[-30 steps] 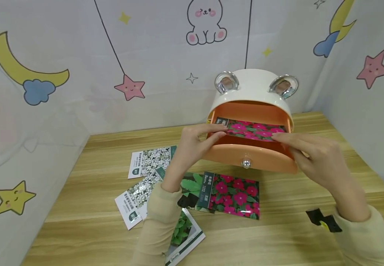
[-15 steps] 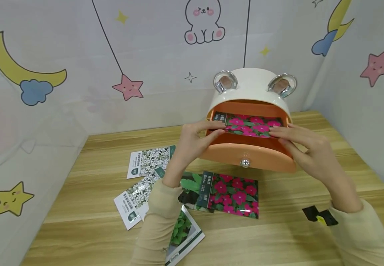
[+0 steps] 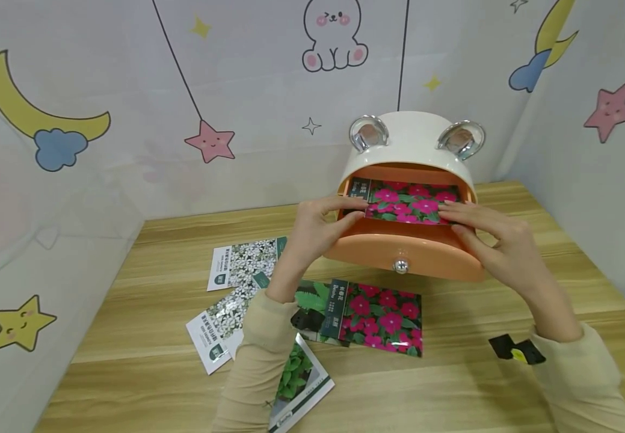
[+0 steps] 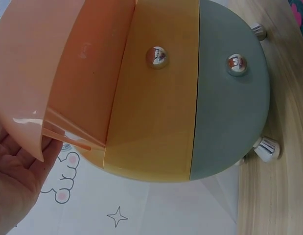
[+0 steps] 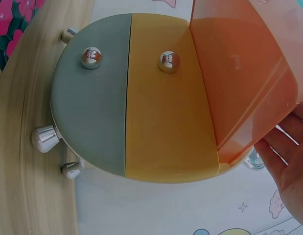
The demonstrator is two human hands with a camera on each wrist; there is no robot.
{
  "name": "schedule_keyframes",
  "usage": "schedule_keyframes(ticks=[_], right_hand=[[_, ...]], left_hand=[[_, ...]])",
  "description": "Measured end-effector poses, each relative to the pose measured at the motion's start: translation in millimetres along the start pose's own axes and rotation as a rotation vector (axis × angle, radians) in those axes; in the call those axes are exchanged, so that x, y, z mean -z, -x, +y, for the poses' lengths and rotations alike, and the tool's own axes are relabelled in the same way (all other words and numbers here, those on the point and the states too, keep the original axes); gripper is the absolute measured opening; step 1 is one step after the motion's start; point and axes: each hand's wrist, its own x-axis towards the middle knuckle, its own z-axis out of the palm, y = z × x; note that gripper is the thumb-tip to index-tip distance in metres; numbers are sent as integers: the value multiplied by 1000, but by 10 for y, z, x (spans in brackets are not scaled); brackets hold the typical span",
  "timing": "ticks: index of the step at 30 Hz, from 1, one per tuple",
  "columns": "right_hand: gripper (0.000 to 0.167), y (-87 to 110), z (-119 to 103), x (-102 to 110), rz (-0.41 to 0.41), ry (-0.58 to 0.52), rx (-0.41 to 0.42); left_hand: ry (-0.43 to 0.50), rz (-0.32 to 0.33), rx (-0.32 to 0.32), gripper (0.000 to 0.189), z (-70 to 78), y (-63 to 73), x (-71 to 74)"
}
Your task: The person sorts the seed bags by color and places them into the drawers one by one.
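A seed packet [image 3: 412, 201] with magenta flowers lies across the open coral drawer [image 3: 404, 254] of a rounded box [image 3: 415, 138] with chrome ears. My left hand [image 3: 320, 228] holds the packet's left end between fingers and thumb. At its right end, my right hand [image 3: 498, 240] holds it with fingers on top and thumb lower. In the left wrist view, the left hand [image 4: 19, 176] is beside the drawer's side, fingers partly hidden behind it. The right wrist view shows the right hand [image 5: 291, 156] at the drawer's other side; the packet is hidden in both wrist views.
Below the coral drawer are a closed yellow drawer [image 4: 156, 107] and a grey-green drawer [image 4: 229, 107]. On the wooden table [image 3: 144, 337] lie another magenta-flower packet [image 3: 379, 316], white-flower packets [image 3: 249, 261] and green-leaf packets [image 3: 296, 373]. A patterned cloth [image 3: 269, 90] hangs behind.
Both hands have shifted the held packet slightly back, deeper into the drawer, and it shows more of its face. The right hand has moved a little left. Packets on the table stay put.
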Motion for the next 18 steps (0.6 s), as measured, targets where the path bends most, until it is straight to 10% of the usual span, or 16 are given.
schedule_keyframes(ticks=[18], right_hand=[[31,3,-19,56,26,-47,-4]], left_hand=[[-47,28,-4,22,44,57,15]])
